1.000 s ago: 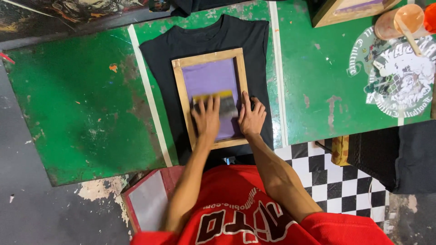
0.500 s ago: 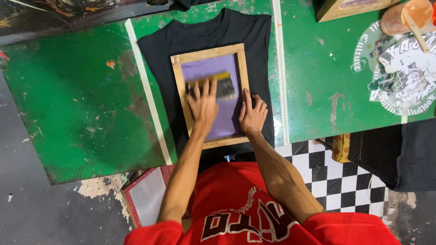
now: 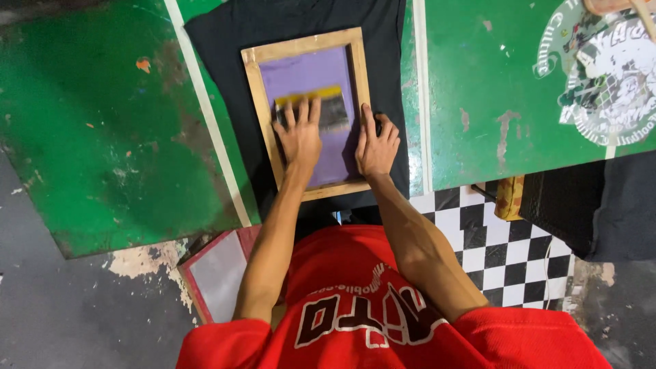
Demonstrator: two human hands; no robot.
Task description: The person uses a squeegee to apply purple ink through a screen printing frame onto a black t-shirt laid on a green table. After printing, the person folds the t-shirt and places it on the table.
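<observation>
Top centre of the frame, a wooden-framed screen (image 3: 309,109) lies flat on a black shirt (image 3: 301,24) spread over the green surface (image 3: 89,130); the left hand (image 3: 299,137), fingers spread, presses a yellow-edged squeegee (image 3: 316,108) against the mesh; the right hand (image 3: 377,143), flat and open, pins the frame's right rail, likely so it cannot shift.

- A green painted table top (image 3: 102,130), scuffed and worn, spreads left of the grip, crossed by a white stripe (image 3: 205,116).
- Right of the grip, a second green panel (image 3: 492,82) carries a round white printed design (image 3: 605,72).
- Below right, black-and-white checkered floor (image 3: 492,253).
- Lower left, grey concrete floor (image 3: 61,307) with chipped patches.
</observation>
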